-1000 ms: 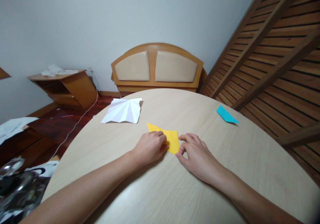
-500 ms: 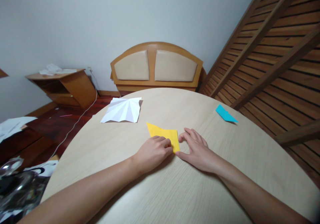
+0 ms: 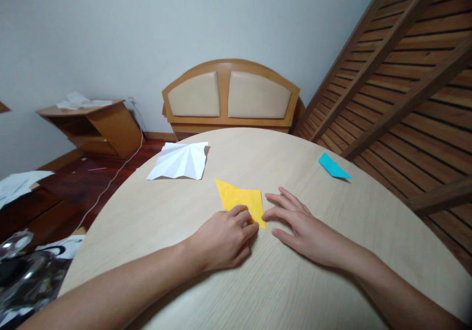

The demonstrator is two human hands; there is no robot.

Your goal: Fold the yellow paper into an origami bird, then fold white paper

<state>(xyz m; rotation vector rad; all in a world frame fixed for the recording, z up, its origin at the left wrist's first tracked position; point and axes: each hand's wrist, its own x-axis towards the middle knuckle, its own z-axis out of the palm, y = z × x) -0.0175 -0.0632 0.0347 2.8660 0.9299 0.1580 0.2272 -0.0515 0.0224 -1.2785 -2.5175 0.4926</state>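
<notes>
A pale wall (image 3: 221, 20) fills the background, with a slatted wooden panel (image 3: 413, 74) leaning in on the right. Below lies a round wood-grain table (image 3: 295, 158), its curved far edge in front of a padded headboard (image 3: 223, 99). Near the far left edge of the table sits a white sheet (image 3: 179, 161), pleated in a fan and slightly raised along its creases. The left hand (image 3: 224, 239) has its fingers curled down onto the near part of the folded paper; whether it pinches the layers or only presses them, I cannot tell. The right hand (image 3: 309, 231) is released, fingers spread and holding nothing, its index tip right by the paper's right side, touching or just short of it. That yellow paper (image 3: 245, 198) lies well in from the table's far edge, about midway between the left and right rims, one point aimed far left. Pressing seems the step in hand: it would go best with the layers squared first, the right fingertips steadying the near right corner, and firm strokes run along the crease right out to its tip. Smallest is a folded blue paper (image 3: 335, 166), near the far right edge, touched by neither hand
</notes>
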